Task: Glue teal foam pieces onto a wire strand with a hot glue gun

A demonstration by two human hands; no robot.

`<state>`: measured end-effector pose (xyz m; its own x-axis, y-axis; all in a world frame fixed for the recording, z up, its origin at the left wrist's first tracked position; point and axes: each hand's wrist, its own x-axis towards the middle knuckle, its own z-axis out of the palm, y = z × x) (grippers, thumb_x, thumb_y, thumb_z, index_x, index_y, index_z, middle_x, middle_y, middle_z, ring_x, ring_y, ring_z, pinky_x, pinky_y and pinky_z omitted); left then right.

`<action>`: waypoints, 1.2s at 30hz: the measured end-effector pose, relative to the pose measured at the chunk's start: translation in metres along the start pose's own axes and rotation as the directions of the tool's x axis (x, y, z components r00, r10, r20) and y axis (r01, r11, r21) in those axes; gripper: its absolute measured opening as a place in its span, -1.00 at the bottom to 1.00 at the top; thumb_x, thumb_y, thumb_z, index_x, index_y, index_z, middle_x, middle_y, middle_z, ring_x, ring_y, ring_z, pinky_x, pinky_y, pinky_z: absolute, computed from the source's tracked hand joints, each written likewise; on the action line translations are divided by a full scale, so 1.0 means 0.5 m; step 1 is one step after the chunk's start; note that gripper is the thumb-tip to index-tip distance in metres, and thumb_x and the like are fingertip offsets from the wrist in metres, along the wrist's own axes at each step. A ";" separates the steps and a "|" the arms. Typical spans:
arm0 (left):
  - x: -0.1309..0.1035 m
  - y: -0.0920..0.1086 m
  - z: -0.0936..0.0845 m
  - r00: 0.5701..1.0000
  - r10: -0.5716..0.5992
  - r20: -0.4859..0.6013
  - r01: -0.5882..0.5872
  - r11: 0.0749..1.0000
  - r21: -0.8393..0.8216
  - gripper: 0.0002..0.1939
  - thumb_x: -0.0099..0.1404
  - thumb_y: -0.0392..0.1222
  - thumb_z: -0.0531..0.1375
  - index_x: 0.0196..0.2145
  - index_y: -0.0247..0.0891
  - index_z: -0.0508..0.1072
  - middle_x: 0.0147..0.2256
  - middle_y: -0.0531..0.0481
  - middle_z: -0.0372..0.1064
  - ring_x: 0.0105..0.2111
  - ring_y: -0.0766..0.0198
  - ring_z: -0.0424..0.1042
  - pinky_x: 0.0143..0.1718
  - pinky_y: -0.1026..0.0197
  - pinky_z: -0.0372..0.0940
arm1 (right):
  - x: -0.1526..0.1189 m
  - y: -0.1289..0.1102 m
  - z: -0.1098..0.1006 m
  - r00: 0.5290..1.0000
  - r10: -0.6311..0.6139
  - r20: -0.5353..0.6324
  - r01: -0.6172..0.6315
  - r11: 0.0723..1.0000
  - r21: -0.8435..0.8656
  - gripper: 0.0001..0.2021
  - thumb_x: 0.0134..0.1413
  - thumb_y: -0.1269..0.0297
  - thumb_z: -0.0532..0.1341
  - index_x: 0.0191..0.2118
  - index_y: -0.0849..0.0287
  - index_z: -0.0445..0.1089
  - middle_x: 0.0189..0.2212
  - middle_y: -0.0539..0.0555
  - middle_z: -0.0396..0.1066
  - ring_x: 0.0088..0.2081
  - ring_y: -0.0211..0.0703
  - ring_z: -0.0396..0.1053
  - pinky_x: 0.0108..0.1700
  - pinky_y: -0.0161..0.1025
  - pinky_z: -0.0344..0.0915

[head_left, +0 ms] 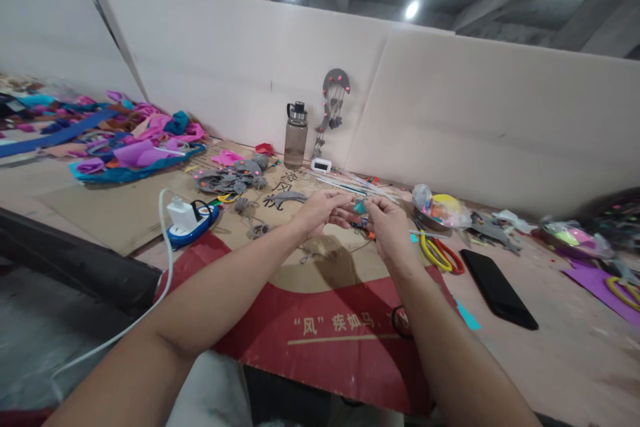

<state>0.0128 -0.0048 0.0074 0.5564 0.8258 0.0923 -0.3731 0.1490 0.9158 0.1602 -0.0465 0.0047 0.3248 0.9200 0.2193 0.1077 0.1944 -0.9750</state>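
Observation:
A small teal piece [359, 207] is pinched between the fingertips of my right hand [390, 223]. My left hand [327, 212] meets it from the left, its fingers bent together around the near side of the piece; whether they grip the piece or something thinner is too small to tell. Both hands are raised over a brown and red cardboard sheet [320, 310]. Behind my left hand lies a curved grey felt piece [289, 197], and grey yarn bits [257, 230] are to its left. Scissors with yellow and red handles [443, 253] lie right of my right hand.
A black phone [499, 288] lies at the right. A bottle [296, 137] stands against the white panel. A blue power strip [193, 227] with a white cable, colourful felt scraps [143, 147] and grey felt pieces [227, 177] are at the left. A bowl [435, 215] sits behind the scissors.

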 end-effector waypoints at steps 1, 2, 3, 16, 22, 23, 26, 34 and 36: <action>0.000 0.000 0.000 1.000 0.010 0.005 -0.010 0.999 0.034 -0.86 0.23 -0.25 0.25 -0.30 -0.40 0.46 -0.41 -0.13 0.51 -0.47 0.21 0.56 -0.57 0.33 0.37 | -0.003 -0.002 0.000 1.000 -0.030 -0.001 0.030 0.999 -0.044 -0.74 -0.16 0.06 0.27 -0.43 0.16 0.33 -0.62 -0.14 0.17 -0.62 -0.38 0.03 -0.57 -0.37 -0.02; 0.001 -0.001 -0.001 1.000 0.020 0.007 -0.020 0.998 0.065 -0.85 0.20 -0.25 0.28 -0.31 -0.40 0.46 -0.42 -0.11 0.50 -0.48 0.22 0.56 -0.57 0.33 0.37 | -0.006 -0.006 0.001 0.998 -0.062 -0.001 0.062 0.994 -0.095 -0.75 -0.14 0.07 0.25 -0.43 0.16 0.34 -0.63 -0.13 0.17 -0.61 -0.37 0.03 -0.56 -0.36 -0.02; 0.001 -0.003 -0.001 1.000 0.029 0.003 -0.029 0.995 0.090 -0.83 0.17 -0.24 0.30 -0.31 -0.40 0.47 -0.43 -0.10 0.50 -0.49 0.23 0.55 -0.56 0.33 0.36 | -0.010 -0.010 0.002 0.996 -0.088 0.002 0.088 0.986 -0.145 -0.75 -0.12 0.08 0.23 -0.43 0.17 0.34 -0.64 -0.13 0.17 -0.61 -0.36 0.03 -0.56 -0.35 -0.02; 0.008 -0.008 -0.007 0.972 0.146 -0.182 -0.100 0.966 0.239 -0.90 0.16 -0.29 0.30 -0.41 -0.37 0.45 -0.49 0.00 0.44 -0.54 0.31 0.51 -0.63 0.38 0.26 | -0.014 0.006 0.012 0.968 -0.230 0.097 0.248 0.930 -0.270 -0.66 0.00 0.05 0.19 -0.16 0.18 0.31 -0.54 -0.11 0.21 -0.50 -0.26 0.16 -0.42 -0.29 0.10; 0.023 -0.006 -0.038 0.896 0.356 -0.264 -0.236 0.887 0.398 -0.87 0.16 -0.22 0.30 -0.40 -0.34 0.45 -0.54 0.01 0.42 -0.54 0.31 0.50 -0.64 0.40 0.23 | -0.005 0.026 0.009 0.964 -0.206 0.167 0.246 0.931 -0.270 -0.67 0.04 0.04 0.17 -0.17 0.18 0.31 -0.48 -0.06 0.28 -0.45 -0.24 0.21 -0.38 -0.28 0.13; 0.025 -0.004 -0.044 0.877 0.393 -0.277 -0.256 0.870 0.422 -0.86 0.15 -0.21 0.30 -0.40 -0.34 0.45 -0.55 0.00 0.42 -0.54 0.32 0.50 -0.64 0.41 0.23 | -0.005 0.025 0.008 0.962 -0.211 0.175 0.253 0.929 -0.270 -0.70 0.04 0.04 0.16 -0.22 0.17 0.33 -0.47 -0.05 0.29 -0.45 -0.24 0.21 -0.38 -0.28 0.13; 0.034 0.007 -0.068 0.815 0.454 -0.360 -0.301 0.863 0.405 -0.85 0.14 -0.20 0.30 -0.39 -0.34 0.44 -0.51 0.00 0.44 -0.52 0.31 0.51 -0.63 0.41 0.23 | -0.012 0.014 0.009 0.964 -0.165 0.209 0.220 0.937 -0.272 -0.73 0.07 0.04 0.14 -0.33 0.16 0.37 -0.55 -0.07 0.23 -0.50 -0.27 0.14 -0.45 -0.31 0.08; 0.057 0.049 -0.130 0.702 0.339 -0.626 -0.395 0.917 0.054 -0.91 0.18 -0.28 0.24 -0.37 -0.32 0.37 -0.51 0.06 0.41 -0.55 0.40 0.47 -0.58 0.42 0.24 | -0.050 -0.038 0.007 0.918 0.069 0.391 -0.103 0.993 0.066 -0.63 -0.09 -0.03 0.32 -0.29 0.18 0.37 -0.61 -0.18 0.02 -0.61 -0.41 -0.11 -0.59 -0.40 -0.21; 0.055 0.057 -0.140 0.684 0.307 -0.662 -0.412 0.911 -0.003 -0.91 0.18 -0.31 0.24 -0.39 -0.32 0.36 -0.53 0.08 0.40 -0.54 0.40 0.47 -0.55 0.42 0.25 | -0.058 -0.058 -0.005 0.914 0.060 0.402 -0.123 0.983 0.134 -0.65 -0.10 0.01 0.35 -0.29 0.18 0.39 -0.59 -0.16 0.04 -0.60 -0.43 -0.12 -0.60 -0.41 -0.24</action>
<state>-0.0345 0.0602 0.0088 -0.2253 0.9705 0.0855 -0.5718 -0.2028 0.7949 0.1503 -0.0796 0.0268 -0.0744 0.9890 0.1275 -0.0597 0.1232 -0.9906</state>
